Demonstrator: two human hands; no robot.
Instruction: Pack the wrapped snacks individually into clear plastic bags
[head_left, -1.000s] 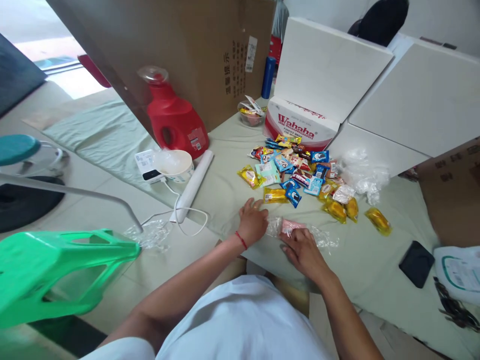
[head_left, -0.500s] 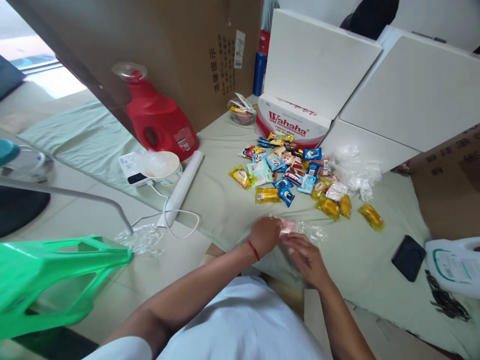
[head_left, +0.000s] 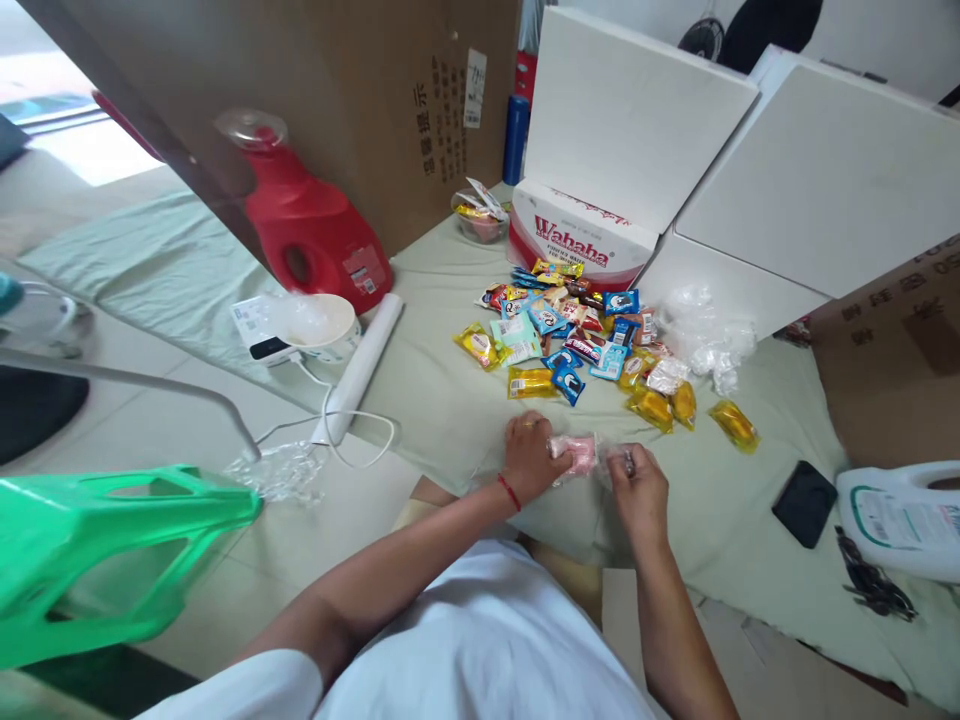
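Note:
My left hand (head_left: 528,455), with a red string round its wrist, and my right hand (head_left: 636,483) both pinch a clear plastic bag (head_left: 596,458) on the pale green cloth (head_left: 450,400). A pink packet (head_left: 576,452) sits inside the bag between the two hands. Just beyond them lies a spread of several wrapped snacks (head_left: 585,345) in yellow, blue and red wrappers. Both hands have their fingers closed on the bag.
A Wahaha carton (head_left: 581,245) and white foam boxes (head_left: 795,200) stand behind the snacks, crumpled clear bags (head_left: 705,335) beside them. A red detergent jug (head_left: 315,235), white bowl (head_left: 319,325), paper roll (head_left: 360,365), black phone (head_left: 804,503), white jug (head_left: 900,520) and green stool (head_left: 112,560) surround me.
My left hand came back from the snack pile to the bag. Both hands drew together and now grip the bag with the pink packet inside. The view shifted slightly.

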